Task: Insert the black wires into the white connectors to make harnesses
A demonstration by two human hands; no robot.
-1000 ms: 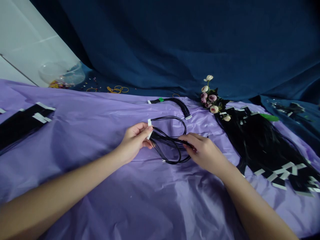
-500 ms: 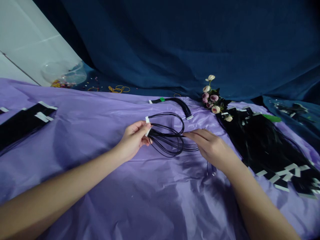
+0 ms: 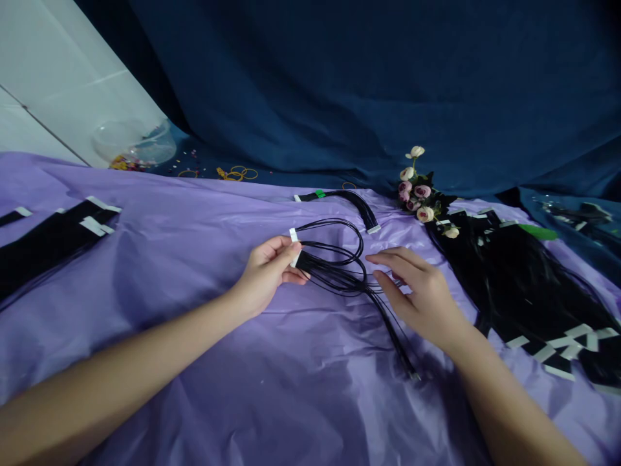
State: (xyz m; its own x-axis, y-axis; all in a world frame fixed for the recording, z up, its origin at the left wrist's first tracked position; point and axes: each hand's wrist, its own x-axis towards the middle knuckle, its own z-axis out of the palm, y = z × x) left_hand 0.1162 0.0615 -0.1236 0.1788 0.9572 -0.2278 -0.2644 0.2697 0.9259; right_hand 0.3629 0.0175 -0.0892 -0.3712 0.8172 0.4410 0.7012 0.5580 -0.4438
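A white connector (image 3: pixel 294 235) with black wires is pinched between the thumb and fingers of my left hand (image 3: pixel 266 272). From it the black wire bundle (image 3: pixel 339 281) loops to the right, crosses itself, and trails toward the lower right, where its loose ends lie on the purple cloth (image 3: pixel 272 382). My right hand (image 3: pixel 417 291) is beside the loops on the right, thumb and fingers apart. A few thin wires pass close to or behind its fingers; whether they touch is hard to tell.
Behind the hands lies a short black cable (image 3: pixel 356 202) with a green band. Piled black cables (image 3: pixel 524 278) cover the right side, others (image 3: pixel 48 243) the left. Artificial flowers (image 3: pixel 418 188), yellow rubber bands (image 3: pixel 237 173) and a clear tub (image 3: pixel 136 142) stand or lie at the back.
My right hand has opened and let go of the wires. The bundle's free ends now trail down to the lower right. My left hand keeps its hold on the connector.
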